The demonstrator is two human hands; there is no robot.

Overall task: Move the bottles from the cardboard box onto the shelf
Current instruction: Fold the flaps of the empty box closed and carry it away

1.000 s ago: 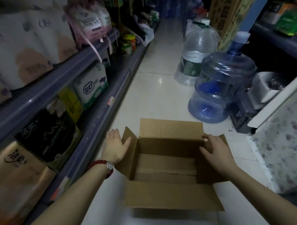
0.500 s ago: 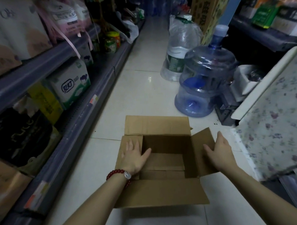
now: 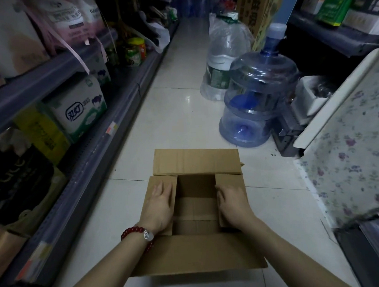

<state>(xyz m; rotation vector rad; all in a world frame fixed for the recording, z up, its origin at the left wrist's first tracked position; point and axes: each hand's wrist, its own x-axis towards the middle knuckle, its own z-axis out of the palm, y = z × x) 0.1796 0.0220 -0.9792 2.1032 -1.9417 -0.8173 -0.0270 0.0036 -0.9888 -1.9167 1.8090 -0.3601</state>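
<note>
Here, one cardboard box [image 3: 197,254], two hands pressing two side flaps, two water jugs

A brown cardboard box [image 3: 197,253] sits on the pale tiled floor [image 3: 174,122] of a shop aisle; the left hand [image 3: 160,206] rests on its left flap, the right hand [image 3: 232,204] on its right flap; grey metal shelving [image 3: 81,167] runs along the left; two large clear water jugs [image 3: 258,97] stand beyond the box, to the right.

Plain brown cardboard box [image 3: 196,162] on pale glossy tiles [image 3: 178,113]. Dark red bead bracelet [image 3: 133,231]. Translucent blue water jug [image 3: 258,92]. White cloth [image 3: 354,153] scattered with purple flowers. Green-and-white pack [image 3: 83,109].
</note>
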